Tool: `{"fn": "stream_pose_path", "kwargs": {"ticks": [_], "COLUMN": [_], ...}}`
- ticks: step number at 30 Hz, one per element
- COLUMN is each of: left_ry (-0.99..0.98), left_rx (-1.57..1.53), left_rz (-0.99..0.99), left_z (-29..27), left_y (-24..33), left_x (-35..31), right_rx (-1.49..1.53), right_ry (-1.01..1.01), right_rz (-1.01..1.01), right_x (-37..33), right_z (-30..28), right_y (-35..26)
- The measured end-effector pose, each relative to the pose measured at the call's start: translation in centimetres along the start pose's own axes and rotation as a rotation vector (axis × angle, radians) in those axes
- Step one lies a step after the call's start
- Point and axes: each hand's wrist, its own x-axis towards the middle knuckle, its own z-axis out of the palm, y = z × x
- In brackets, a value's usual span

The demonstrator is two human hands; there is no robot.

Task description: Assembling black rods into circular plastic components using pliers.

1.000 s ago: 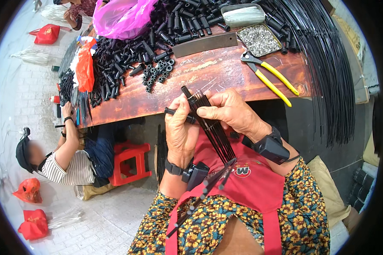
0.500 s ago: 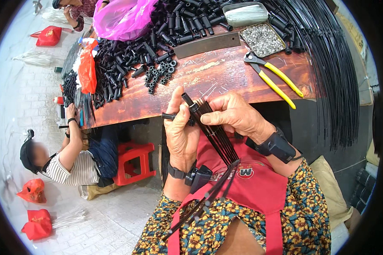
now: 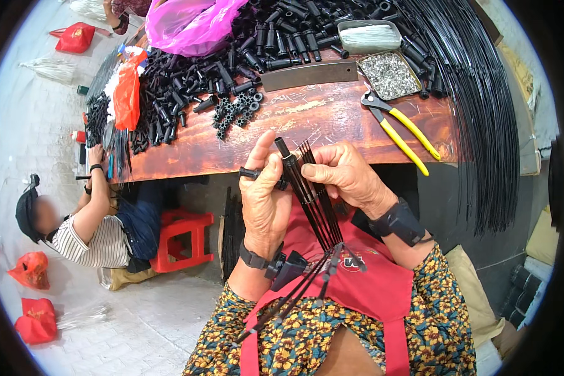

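My left hand (image 3: 265, 203) and my right hand (image 3: 346, 175) both grip a bundle of thin black rods (image 3: 313, 200) held upright above my lap. The rods fan out downward over my red apron (image 3: 370, 282). A short black tube (image 3: 250, 172) sticks out sideways from between my left fingers. My right thumb presses on the top of the bundle, near a black cap on its upper end. Both wrists wear black strapped devices.
A wooden table (image 3: 307, 122) ahead carries a heap of black tubes (image 3: 188, 81), yellow-handled pliers (image 3: 401, 128), a tray of small metal parts (image 3: 388, 75), a pink bag (image 3: 191, 22) and long black rods (image 3: 482, 113). Another person (image 3: 88, 219) crouches at left beside a red stool (image 3: 182, 241).
The bundle has risen slightly and my hands have shifted their hold on it. The person at left has leaned lower beside the table.
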Motion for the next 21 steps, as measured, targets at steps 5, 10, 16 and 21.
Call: {"fn": "stream_pose_path", "kwargs": {"ticks": [5, 10, 16, 21], "left_ry": [-0.012, 0.043, 0.064, -0.087], "left_rx": [-0.037, -0.043, 0.051, -0.052], "left_rz": [-0.012, -0.003, -0.025, -0.079], "left_z": [-0.4, -0.3, 0.2, -1.6], "left_y": [-0.3, -0.3, 0.0, -0.3], "left_x": [0.0, 0.1, 0.4, 0.6], "right_rx": [-0.03, 0.063, 0.159, 0.144], "right_ry": [0.04, 0.063, -0.077, -0.082], "right_rz": [0.01, 0.004, -0.151, 0.001], "right_x": [-0.8, -0.8, 0.3, 0.0], "right_z": [1.1, 1.2, 1.4, 1.3], "right_y": [-0.7, -1.1, -0.2, -0.6]}}
